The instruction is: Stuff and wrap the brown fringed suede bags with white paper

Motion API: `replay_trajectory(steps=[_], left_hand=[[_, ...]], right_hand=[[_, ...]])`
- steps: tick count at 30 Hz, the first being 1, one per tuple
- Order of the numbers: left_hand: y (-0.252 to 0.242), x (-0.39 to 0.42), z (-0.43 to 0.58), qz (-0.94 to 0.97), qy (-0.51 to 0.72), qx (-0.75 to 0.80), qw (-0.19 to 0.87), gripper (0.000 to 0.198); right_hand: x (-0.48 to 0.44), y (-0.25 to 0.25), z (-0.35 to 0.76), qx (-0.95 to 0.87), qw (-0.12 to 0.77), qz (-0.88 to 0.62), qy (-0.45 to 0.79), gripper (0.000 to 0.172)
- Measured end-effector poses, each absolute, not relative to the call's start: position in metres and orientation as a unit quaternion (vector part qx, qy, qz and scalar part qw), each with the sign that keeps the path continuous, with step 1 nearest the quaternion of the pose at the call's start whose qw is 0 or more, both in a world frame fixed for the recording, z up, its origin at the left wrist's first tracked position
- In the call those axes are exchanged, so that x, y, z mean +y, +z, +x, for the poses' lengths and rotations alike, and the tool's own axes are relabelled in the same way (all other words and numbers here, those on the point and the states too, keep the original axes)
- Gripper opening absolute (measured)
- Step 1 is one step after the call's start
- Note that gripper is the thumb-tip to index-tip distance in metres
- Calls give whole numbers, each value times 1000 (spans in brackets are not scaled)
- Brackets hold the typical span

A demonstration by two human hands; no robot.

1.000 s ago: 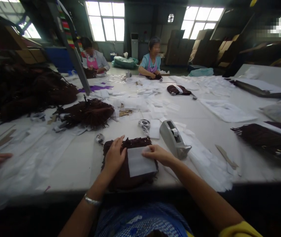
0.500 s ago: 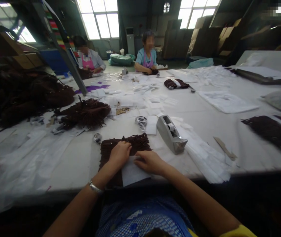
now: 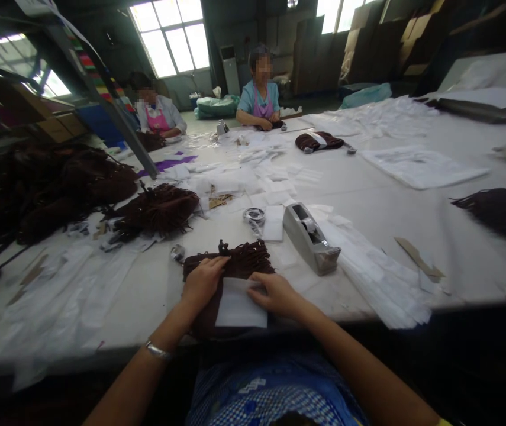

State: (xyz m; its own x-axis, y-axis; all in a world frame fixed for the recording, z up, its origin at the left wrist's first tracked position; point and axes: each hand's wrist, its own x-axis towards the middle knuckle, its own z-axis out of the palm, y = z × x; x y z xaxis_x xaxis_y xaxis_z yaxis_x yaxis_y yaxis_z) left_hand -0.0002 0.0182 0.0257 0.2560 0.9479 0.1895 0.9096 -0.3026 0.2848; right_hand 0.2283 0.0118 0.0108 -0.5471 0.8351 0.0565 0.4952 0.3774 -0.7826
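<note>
A dark brown fringed item (image 3: pixel 246 258), perhaps a folded bag, lies at the table's near edge. My left hand (image 3: pixel 203 285) rests on its left part with the fingers laid flat, close to the upper left corner of a white sheet (image 3: pixel 240 309). The sheet covers the lower middle of the brown item. My right hand (image 3: pixel 277 294) pinches the sheet's right edge between thumb and fingers. Just beyond lie a clear roll of tape (image 3: pixel 254 217) and a small white stack of paper (image 3: pixel 273 223). A grey tape dispenser (image 3: pixel 309 236) stands to the right.
Brown fringed pieces (image 3: pixel 164 207) are heaped at left beside a slanted metal post (image 3: pixel 135 136). White strips (image 3: pixel 381 284) fan out at right, near a cardboard scrap (image 3: pixel 419 258). A wrapped brown bundle (image 3: pixel 319 141) lies farther back. Two co-workers (image 3: pixel 259 100) sit across the table.
My left hand has slid slightly left and down, uncovering more of the sheet's upper left. The sheet has shifted a little left and lies straighter. My right hand keeps its pinch.
</note>
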Motion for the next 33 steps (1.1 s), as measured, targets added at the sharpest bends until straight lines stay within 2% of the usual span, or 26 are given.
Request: replay_trajectory(steps=[3,7,12,14,16,17,20,21,25,30,33], left_hand=[[22,21,-8,783,80,615,39,37],[40,24,-37,775,41,630,35,18],[80,9,-113,633,-10,770,-79,25],[87,6,-117,616,31,780,-102,28],[84,10,-98,663,119,737,-57,32],[79,15,-83,699,164,696,0,37],[59,35,-39,732,233,628,124,58],[53,42,-30,737,247,612,144,54],[41,55,-21,753,273,573,171,19],[49,46,-27,750,313,552,185,16],[60,39,-23,756,318,545,174,17]], right_hand=[[13,9,227,-797,234,-418,368,15],[12,7,228,-791,236,-421,375,15],[12,7,228,-784,239,-425,383,16],[14,9,229,-779,237,-428,392,16],[16,16,230,-771,240,-426,408,16],[17,20,231,-765,245,-426,416,15],[21,36,227,-732,272,-436,447,15],[23,40,224,-716,276,-442,464,15],[34,43,204,-660,256,-465,531,10],[55,28,183,-577,194,-478,633,5],[64,26,178,-570,170,-490,637,8]])
